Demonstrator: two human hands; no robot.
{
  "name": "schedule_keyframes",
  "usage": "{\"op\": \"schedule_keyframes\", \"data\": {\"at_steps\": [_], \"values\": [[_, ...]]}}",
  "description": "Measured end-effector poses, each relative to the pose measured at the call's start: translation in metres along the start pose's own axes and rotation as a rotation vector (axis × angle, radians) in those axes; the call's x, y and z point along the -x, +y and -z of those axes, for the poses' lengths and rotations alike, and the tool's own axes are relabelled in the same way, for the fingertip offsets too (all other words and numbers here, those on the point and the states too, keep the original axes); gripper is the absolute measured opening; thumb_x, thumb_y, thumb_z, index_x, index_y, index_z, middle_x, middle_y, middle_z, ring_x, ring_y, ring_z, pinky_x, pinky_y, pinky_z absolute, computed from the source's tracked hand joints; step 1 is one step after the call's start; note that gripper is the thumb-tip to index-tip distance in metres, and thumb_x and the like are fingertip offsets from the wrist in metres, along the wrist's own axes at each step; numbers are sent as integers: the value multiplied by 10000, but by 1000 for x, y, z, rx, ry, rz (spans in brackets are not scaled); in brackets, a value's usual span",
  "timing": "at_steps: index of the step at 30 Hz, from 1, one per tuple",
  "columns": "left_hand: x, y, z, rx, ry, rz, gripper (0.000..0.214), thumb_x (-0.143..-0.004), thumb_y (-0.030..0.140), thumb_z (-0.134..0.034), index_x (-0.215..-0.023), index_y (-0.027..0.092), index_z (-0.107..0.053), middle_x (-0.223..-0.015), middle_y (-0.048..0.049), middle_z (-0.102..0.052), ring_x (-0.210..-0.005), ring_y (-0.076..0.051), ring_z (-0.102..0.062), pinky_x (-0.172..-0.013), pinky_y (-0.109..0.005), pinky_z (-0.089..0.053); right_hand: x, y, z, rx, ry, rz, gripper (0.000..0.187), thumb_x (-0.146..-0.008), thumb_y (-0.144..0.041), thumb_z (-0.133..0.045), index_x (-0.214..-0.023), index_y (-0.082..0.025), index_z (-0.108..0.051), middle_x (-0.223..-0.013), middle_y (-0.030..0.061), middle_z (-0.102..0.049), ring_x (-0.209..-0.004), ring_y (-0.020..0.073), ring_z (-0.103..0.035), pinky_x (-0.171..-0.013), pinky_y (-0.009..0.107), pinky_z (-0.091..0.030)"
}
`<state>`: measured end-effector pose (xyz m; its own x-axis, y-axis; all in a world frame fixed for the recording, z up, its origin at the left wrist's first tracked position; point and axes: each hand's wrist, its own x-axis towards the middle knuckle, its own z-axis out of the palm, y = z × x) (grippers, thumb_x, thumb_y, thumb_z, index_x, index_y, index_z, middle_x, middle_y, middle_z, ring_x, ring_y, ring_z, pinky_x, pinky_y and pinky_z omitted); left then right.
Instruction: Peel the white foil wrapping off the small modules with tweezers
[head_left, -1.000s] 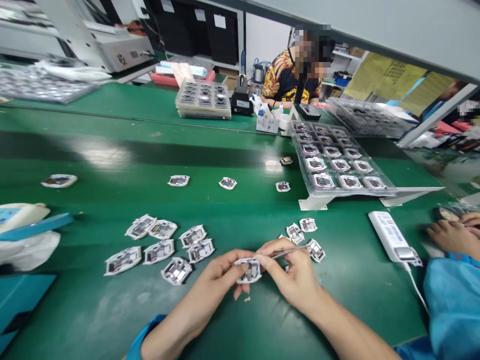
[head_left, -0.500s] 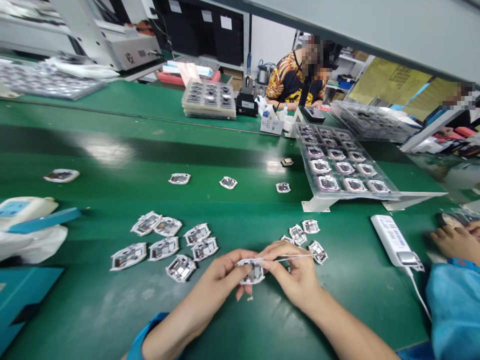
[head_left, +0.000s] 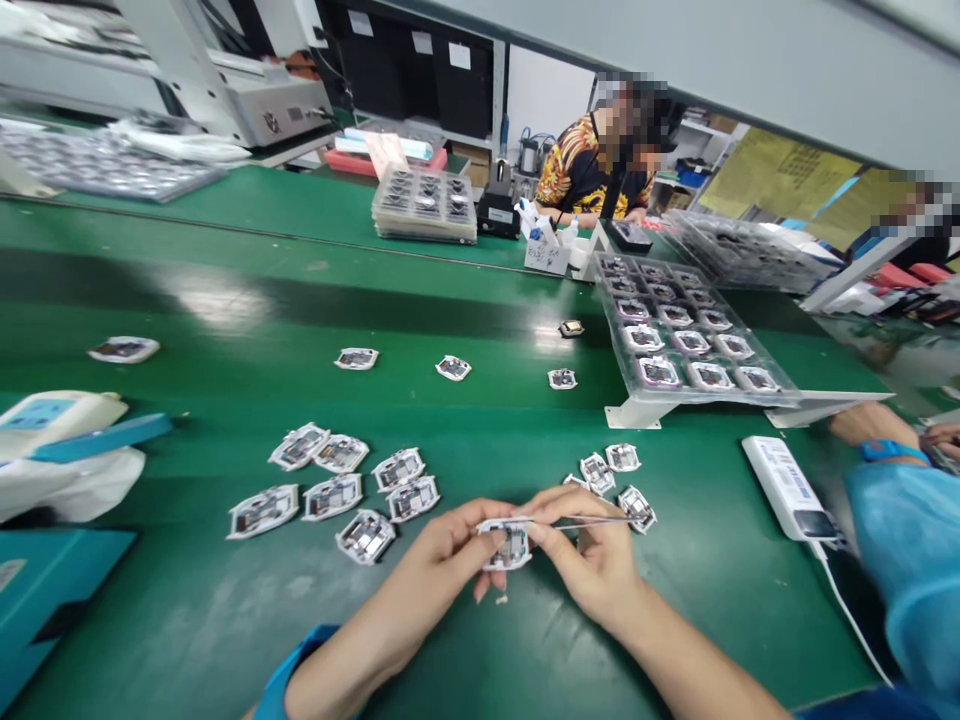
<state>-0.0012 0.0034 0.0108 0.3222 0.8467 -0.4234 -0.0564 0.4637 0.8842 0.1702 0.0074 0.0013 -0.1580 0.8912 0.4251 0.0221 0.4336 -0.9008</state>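
My left hand [head_left: 459, 548] grips a small white-framed watch housing [head_left: 513, 549] with electronics showing inside, its thumb pressed on the top. In my right hand [head_left: 592, 550] are thin metal tweezers [head_left: 581, 523], pinched between thumb and fingers; their tips reach the upper edge of the housing. Left of my hands lie several similar housings [head_left: 364, 537] on the green bench. A smaller group of housings [head_left: 597, 473] rests just beyond my right hand, partly hidden by it.
A clear tray [head_left: 634, 392] of housings stands on a raised shelf at the right. A white device with a cable [head_left: 787, 488] lies near a co-worker's blue sleeve [head_left: 896, 560]. More housings [head_left: 454, 368] sit spaced along the belt. At the left is a blue box [head_left: 60, 600].
The co-worker's arm at the right has reached forward, past the white device. My hands hold nearly the same pose on the housing; the view has shifted slightly.
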Motion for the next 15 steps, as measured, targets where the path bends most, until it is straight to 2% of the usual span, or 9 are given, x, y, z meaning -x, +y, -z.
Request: {"op": "schedule_keyframes", "data": {"at_steps": [15], "values": [[2,-4,2,-44,-4,-16,361,-761,425,-614,-981,146,-676,-710,-21,-655,-573,-147,-565,-526,-249,-412,-2,4,2,30,-65,95,152,-833,-66,-676,-899,-203,-689,-869,65,-743,-809,193,-711,-763,339,-557]]}}
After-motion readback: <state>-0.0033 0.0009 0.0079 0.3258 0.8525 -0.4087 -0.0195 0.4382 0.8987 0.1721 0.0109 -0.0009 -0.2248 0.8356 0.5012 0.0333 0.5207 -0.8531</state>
